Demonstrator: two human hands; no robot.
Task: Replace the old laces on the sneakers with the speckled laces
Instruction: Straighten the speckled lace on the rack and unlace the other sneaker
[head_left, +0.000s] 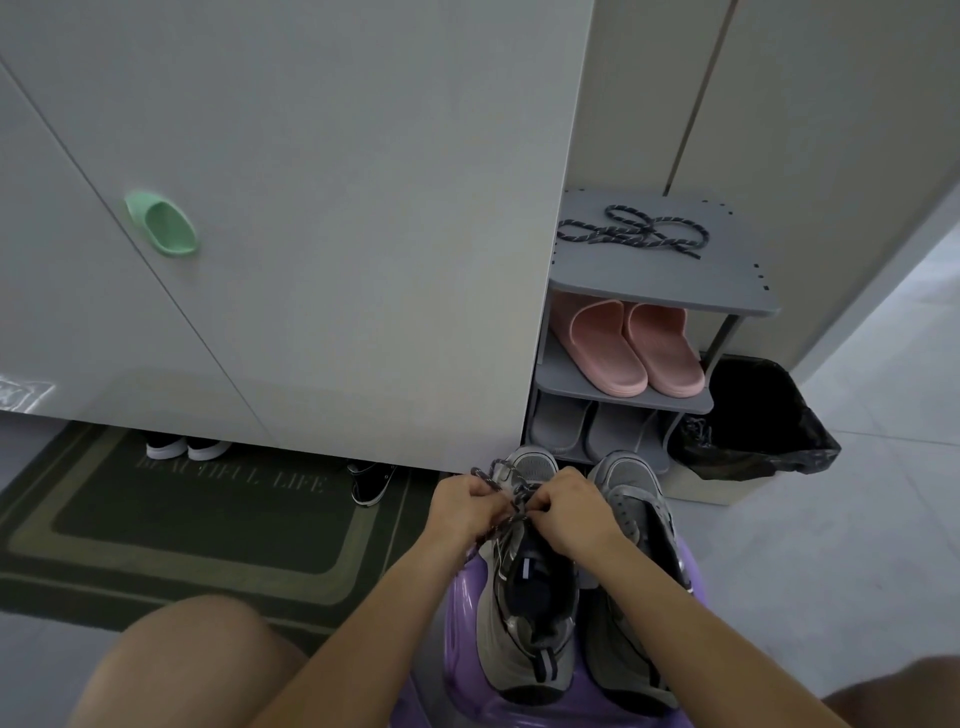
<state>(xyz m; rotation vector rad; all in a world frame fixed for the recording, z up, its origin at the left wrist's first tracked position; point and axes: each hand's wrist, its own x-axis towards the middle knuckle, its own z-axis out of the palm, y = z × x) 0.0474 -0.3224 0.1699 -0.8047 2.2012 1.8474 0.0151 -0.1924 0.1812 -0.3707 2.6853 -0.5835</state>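
Left hand (466, 506) and right hand (569, 512) both pinch the speckled lace (511, 501) over the left grey sneaker (527, 587), beside the right sneaker (636, 525) on a purple stool (462, 597), second speckled lace (631, 231) lying atop the grey shoe rack (727, 291) behind.

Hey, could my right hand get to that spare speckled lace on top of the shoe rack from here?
Probably yes: the speckled lace lies uncovered on the rack's top shelf, nothing in front. But the right hand is busy on the left sneaker's lace.
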